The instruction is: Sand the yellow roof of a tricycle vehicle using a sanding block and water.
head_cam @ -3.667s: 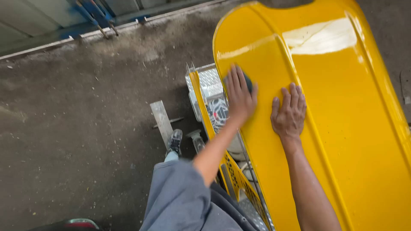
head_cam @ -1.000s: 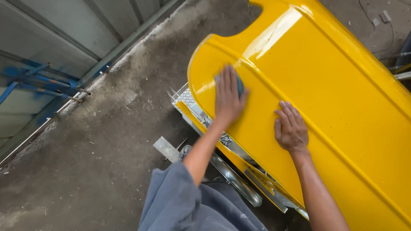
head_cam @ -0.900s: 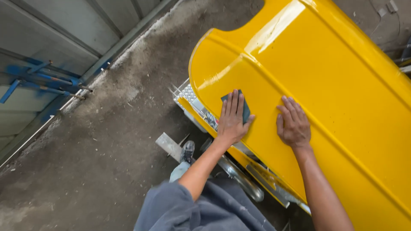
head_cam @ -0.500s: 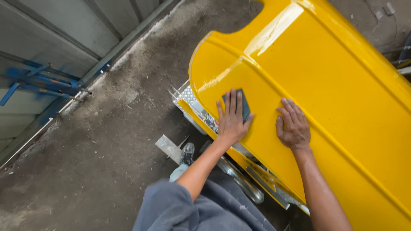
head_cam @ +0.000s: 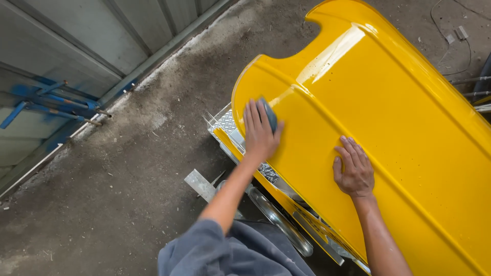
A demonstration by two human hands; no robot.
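A person's left hand (head_cam: 261, 134) presses a dark pad (head_cam: 269, 113) flat against a glossy yellow panel (head_cam: 409, 128) filling the frame's right, right hand (head_cam: 354, 168) spread open beside, shine already showing, rubbing apparently unfinished.

One yellow panel (head_cam: 388, 133). Two hands: left hand (head_cam: 260, 132), right hand (head_cam: 354, 167). One dark pad (head_cam: 270, 113) under the left hand. One blue frame (head_cam: 48, 105), far left.
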